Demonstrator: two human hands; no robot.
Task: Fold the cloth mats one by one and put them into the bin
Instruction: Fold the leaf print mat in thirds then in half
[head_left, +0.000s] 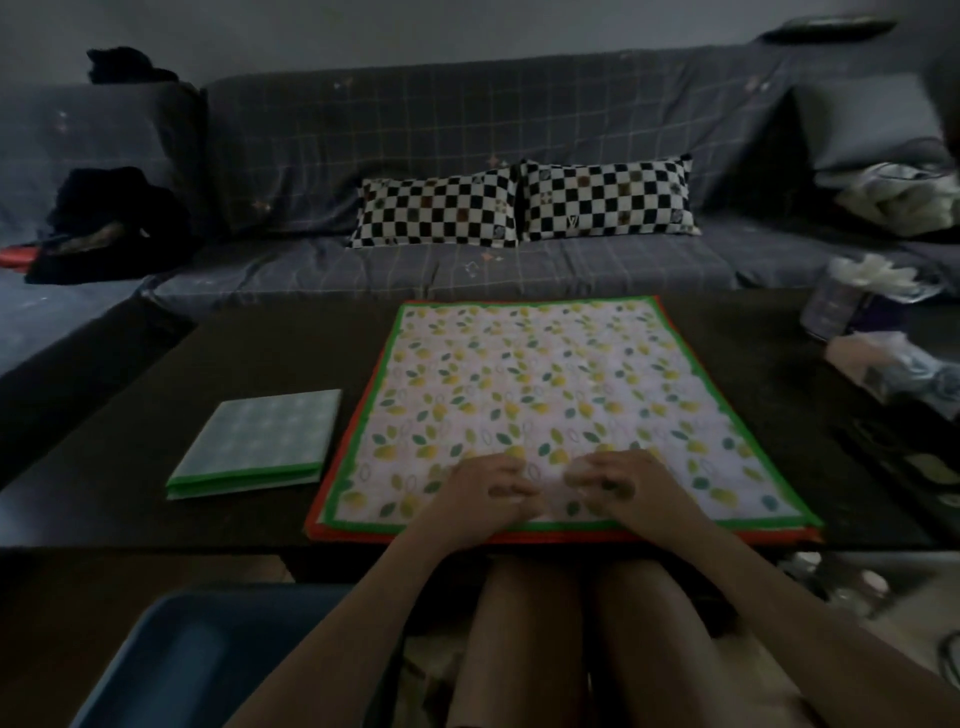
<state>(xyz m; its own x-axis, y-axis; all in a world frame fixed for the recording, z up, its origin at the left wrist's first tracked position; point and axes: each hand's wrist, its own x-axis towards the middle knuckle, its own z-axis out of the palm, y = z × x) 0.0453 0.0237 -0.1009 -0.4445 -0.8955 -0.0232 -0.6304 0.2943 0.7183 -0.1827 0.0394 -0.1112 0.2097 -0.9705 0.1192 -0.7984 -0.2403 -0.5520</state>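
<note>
Leaf-print mat flat atop red-edged one; left hand and right hand rest curled, pinch unclear; I'd lift only its green near hem, fold away squarely.

Left hand, right hand, fingers curled.

We see a dark bench filling the middle of the frame. At its centre lies a stack of flat mats, the top one leaf-printed with a green border, red edges showing beneath. Left of it rests a folded green mat. At the right edge sit a tissue pack and crumpled plastic packaging.
</note>
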